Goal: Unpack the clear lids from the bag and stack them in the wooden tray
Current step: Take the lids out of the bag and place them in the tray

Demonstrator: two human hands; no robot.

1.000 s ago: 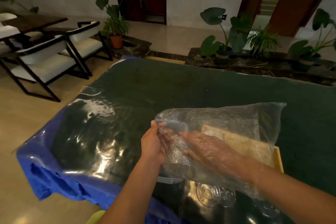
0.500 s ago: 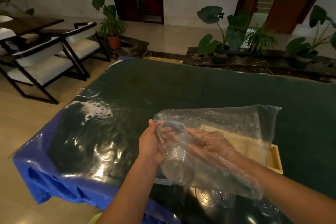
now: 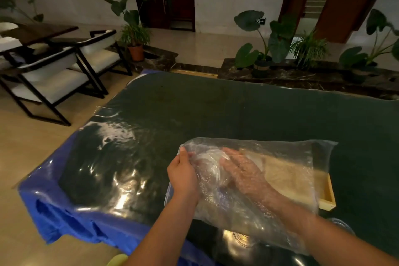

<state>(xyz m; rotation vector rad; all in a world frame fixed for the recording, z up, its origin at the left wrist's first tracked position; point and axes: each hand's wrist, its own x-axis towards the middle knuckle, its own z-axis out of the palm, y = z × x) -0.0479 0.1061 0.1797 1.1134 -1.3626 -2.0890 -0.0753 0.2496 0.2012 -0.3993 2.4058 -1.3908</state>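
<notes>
A clear plastic bag [image 3: 285, 151] is held above the near right of the table. My left hand [image 3: 183, 175] grips the bag's left end from outside. My right hand [image 3: 244, 175] is inside the bag up to the forearm, and its fingers look straight as they lie against a stack of clear lids [image 3: 208, 168] at that end. The blurred plastic hides the thumb. The wooden tray [image 3: 328, 201] lies on the table behind the bag, mostly covered by it. A loose clear lid [image 3: 244, 241] rests on the table under the bag.
The table has a dark green cloth [image 3: 237, 110] under a shiny clear sheet [image 3: 103, 157], with blue covering [image 3: 64, 211] over the near left edge. Another clear lid [image 3: 343, 224] lies at the right. Chairs [image 3: 54, 75] stand to the left, potted plants [image 3: 259, 54] beyond.
The bag has dropped lower over the tray. My right hand has moved deeper toward the bag's left end, up against the lids. My left hand keeps its hold on the bag.
</notes>
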